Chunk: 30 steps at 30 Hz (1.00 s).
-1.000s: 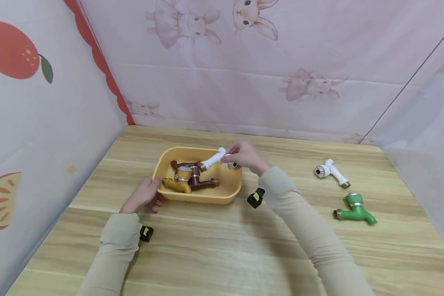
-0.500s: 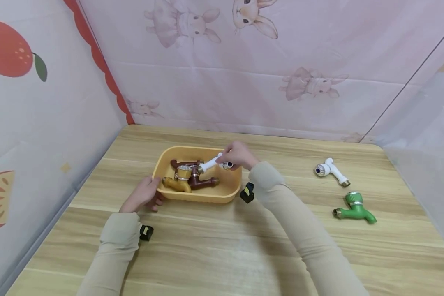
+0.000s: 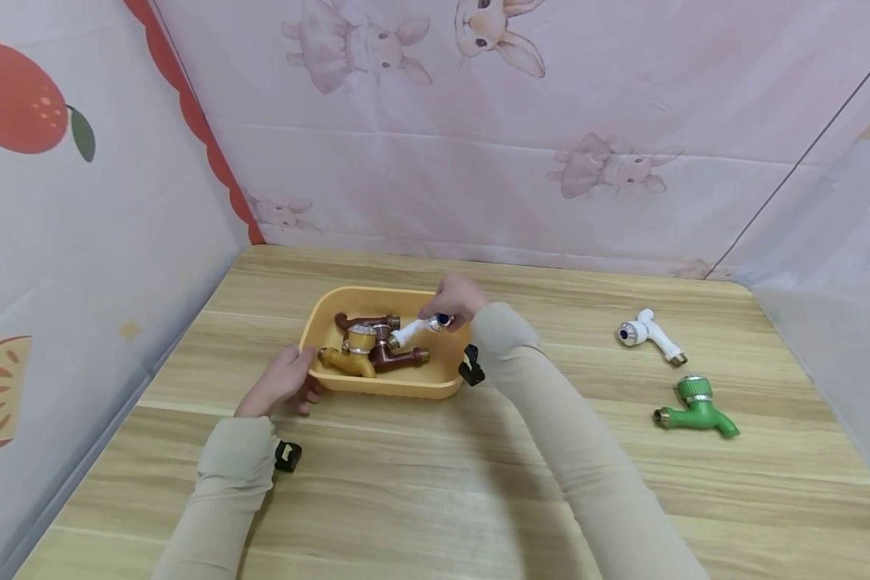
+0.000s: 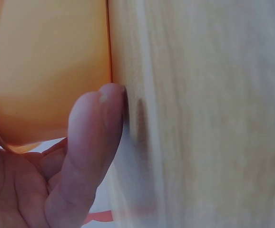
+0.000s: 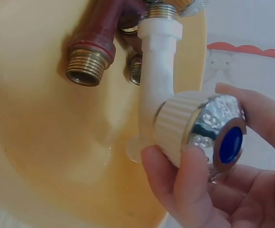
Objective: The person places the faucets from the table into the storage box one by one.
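In the head view, my right hand (image 3: 455, 298) is over the right part of a yellow plastic basin (image 3: 387, 389) and grips a white faucet (image 3: 411, 331) by its knob. The right wrist view shows fingers and thumb around the ribbed knob (image 5: 175, 126), which has a chrome cap with a blue centre. Its brass threaded end points at the other faucets. Inside the basin lie a yellow faucet (image 3: 348, 360) and dark red faucets (image 3: 403, 358). My left hand (image 3: 284, 380) holds the basin's left end, thumb at the rim; the left wrist view shows fingers (image 4: 92, 128) against its outer wall.
On the right side of the wooden table (image 3: 406, 491) lie another white faucet (image 3: 651, 337) and, nearer, a green faucet (image 3: 696, 408). Printed cloth walls (image 3: 435, 185) stand behind the table and at both sides.
My right hand has moved left and down with the white faucet, lowering it into the basin toward the dark red ones. The left hand and basin have stayed put.
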### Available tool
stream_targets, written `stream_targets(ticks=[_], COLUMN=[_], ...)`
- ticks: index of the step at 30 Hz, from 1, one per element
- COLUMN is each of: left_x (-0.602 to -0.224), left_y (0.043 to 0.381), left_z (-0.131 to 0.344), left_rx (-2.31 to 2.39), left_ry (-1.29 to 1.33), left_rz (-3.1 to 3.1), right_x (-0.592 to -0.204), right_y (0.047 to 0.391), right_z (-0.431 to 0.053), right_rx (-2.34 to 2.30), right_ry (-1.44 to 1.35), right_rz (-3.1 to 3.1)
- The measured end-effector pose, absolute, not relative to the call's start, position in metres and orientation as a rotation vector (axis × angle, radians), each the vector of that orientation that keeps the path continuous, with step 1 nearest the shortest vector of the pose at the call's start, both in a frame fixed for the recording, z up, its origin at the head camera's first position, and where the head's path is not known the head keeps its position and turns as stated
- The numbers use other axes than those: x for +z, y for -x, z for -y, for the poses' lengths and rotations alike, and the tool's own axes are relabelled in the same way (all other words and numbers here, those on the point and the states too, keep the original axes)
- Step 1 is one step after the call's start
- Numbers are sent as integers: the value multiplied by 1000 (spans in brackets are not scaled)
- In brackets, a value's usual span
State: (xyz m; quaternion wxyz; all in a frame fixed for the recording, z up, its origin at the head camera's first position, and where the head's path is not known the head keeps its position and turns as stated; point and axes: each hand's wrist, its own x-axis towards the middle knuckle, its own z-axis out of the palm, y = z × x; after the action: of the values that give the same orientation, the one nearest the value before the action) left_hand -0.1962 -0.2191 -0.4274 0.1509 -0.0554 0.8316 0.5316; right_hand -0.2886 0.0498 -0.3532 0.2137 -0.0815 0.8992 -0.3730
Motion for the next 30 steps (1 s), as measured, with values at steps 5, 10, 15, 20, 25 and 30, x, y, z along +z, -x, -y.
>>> stream_targets(ticks=[5, 10, 15, 20, 25, 30], left_x=[-429, -431, -431, -432, -433, -434], left_y=[196, 195, 196, 196, 196, 196], left_z=[219, 219, 220, 220, 221, 220], left_rx=[1525, 1526, 1532, 1531, 1524, 1520], left_ry=[155, 153, 150, 133, 133, 137], left_rz=[-2397, -2398, -2400, -2403, -2413, -2413], right_x=[-358, -365, -370, -371, -365, -360], right_y=[291, 294, 295, 295, 297, 297], right_z=[-46, -46, -49, -53, -57, -58], right_rx=[-1016, -1007, -1054, -1094, -1126, -1157], right_ry=[189, 164, 129, 131, 126, 68], right_rz=[-2479, -2470, -2433, -2386, -2333, -2289])
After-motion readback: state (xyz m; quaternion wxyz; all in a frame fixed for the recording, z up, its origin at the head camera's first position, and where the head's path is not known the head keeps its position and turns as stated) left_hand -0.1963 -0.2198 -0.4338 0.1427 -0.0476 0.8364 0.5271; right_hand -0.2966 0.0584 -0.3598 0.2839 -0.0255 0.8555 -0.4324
